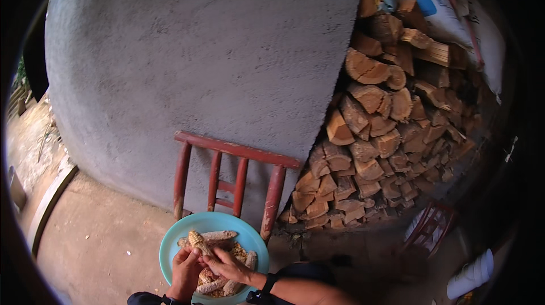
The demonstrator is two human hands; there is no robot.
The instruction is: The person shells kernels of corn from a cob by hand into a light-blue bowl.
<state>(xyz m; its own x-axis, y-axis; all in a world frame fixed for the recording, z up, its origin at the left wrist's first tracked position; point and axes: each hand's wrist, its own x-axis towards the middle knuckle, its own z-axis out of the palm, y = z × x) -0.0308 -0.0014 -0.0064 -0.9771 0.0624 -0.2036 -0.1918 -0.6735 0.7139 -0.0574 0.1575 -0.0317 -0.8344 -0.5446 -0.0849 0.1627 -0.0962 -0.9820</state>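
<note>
Both hands are over a turquoise plastic basin (167, 241). Between them is a partly shelled corn cob (197, 240), its upper end still bearing pale kernels. My left hand (185, 267) closes around the cob's left side, thumb against it. My right hand (230, 266) grips its lower part from the right. Bare corn cobs (219, 235) lie in the basin behind the hands, at its right side and below them. Loose yellow corn kernels (239, 252) cover part of the basin's bottom. The hands hide some of the basin's contents.
A worn red wooden chair (238, 149) stands behind the basin against a grey plastered wall (204, 58). Split firewood (374, 134) is stacked at the right, with printed sacks (443, 11) above. White buckets (470, 275) lie at the lower right, near another red chair (430, 228).
</note>
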